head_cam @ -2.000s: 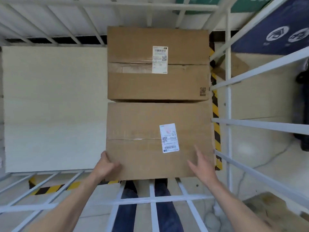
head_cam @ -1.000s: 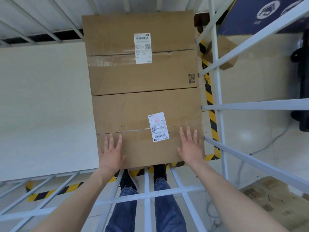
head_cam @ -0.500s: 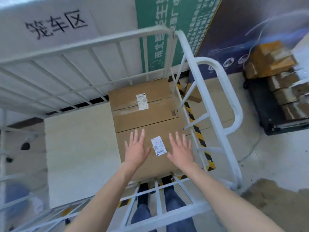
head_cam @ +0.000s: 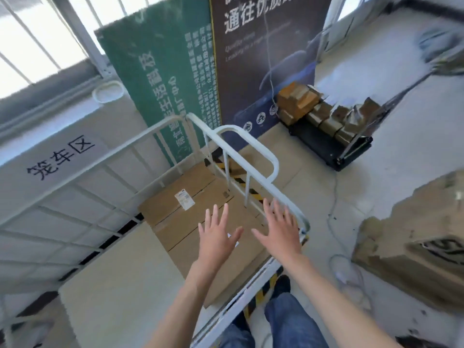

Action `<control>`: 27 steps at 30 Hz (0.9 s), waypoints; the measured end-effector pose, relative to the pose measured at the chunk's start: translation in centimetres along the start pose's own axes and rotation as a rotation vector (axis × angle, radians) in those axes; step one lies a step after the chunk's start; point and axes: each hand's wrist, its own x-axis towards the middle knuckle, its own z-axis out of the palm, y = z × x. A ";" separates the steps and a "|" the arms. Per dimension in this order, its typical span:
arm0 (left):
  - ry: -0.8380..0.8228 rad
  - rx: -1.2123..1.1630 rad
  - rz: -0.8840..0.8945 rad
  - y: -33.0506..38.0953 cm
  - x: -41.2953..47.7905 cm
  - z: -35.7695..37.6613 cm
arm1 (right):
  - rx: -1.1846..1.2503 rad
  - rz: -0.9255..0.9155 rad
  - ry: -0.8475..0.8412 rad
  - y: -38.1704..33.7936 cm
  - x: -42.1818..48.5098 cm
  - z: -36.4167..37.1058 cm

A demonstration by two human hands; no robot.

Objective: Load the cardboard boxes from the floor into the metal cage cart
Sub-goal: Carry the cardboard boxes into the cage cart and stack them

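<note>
Cage cart: the white metal cage cart [head_cam: 251,137] stands at twelve o'clock from the person, who leans over its near rail. Its pale floor board [head_cam: 113,285] shows bare on the nine o'clock side.

Loaded: two cardboard boxes lie flat in the cart, end to end along its three o'clock wall. The far box [head_cam: 200,187] has a white label on top. The near box [head_cam: 238,268] touches it and reaches the rail by the person's feet.

Left hand: the left hand [head_cam: 217,237] is palm down over the near box, fingers straight and spread, gripping nothing.

Right hand: the right hand [head_cam: 278,232] is just beside it at the cart's three o'clock rail, also splayed and empty. From here I cannot tell whether either palm touches the cardboard.

Waiting: a large cardboard box [head_cam: 414,247] sits on the floor at three o'clock, well apart from the cart. It looks like the next load.

Unsure: a black trolley [head_cam: 334,149] at one o'clock carries a stack of small boxes [head_cam: 298,99]. They are not on the floor, so I doubt they belong to this job.

Progress: I'd judge it early to midway. Two boxes are placed and at least one is outside the cart. Most of the cart floor and all the height above the boxes are unused.

Next: probably turn toward three o'clock and pick up the big box.
</note>
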 end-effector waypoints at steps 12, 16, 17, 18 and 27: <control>-0.246 0.129 0.639 29.9 0.4 9.2 | 0.167 0.593 0.290 23.4 -12.4 -10.0; -0.319 0.125 0.763 38.4 -1.9 14.7 | 0.204 0.708 0.363 31.0 -16.4 -11.4; -0.343 0.132 0.784 40.3 -2.4 16.0 | 0.224 0.734 0.363 32.7 -17.2 -11.7; -0.362 0.130 0.800 41.9 -3.0 17.2 | 0.243 0.757 0.370 34.3 -18.0 -11.9; -0.477 0.155 0.866 53.7 -4.0 23.9 | 0.372 0.890 0.421 45.6 -21.0 -13.4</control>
